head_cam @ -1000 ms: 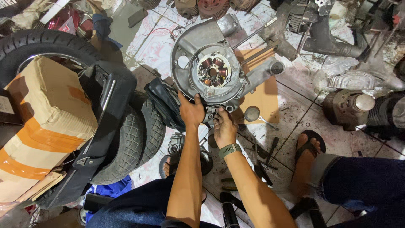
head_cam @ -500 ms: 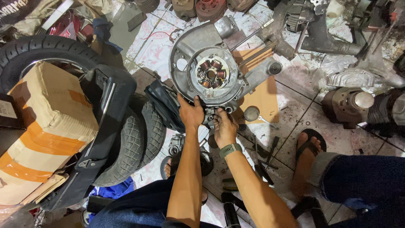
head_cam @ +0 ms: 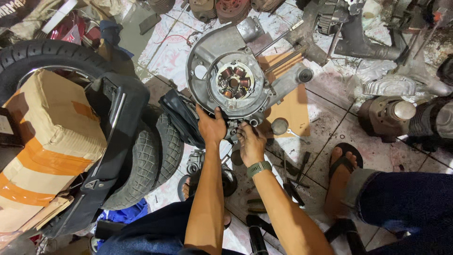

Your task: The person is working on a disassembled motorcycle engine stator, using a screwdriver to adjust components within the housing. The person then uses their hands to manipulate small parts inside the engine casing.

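A grey metal engine case lies on the tiled floor, with a round stator of copper coils in its middle. My left hand grips the case's near edge with the fingers curled over the rim. My right hand, with a green watch on the wrist, is closed around a small metal part at the same near edge, right beside the left hand. What the right fingers hold is mostly hidden.
Two tyres and a taped cardboard box are stacked at the left. Engine parts lie at the right and top. Tools are scattered near a sandalled foot. Brown cardboard lies under the case.
The view has shifted slightly. Both hands stay at the case's near edge with little visible movement.
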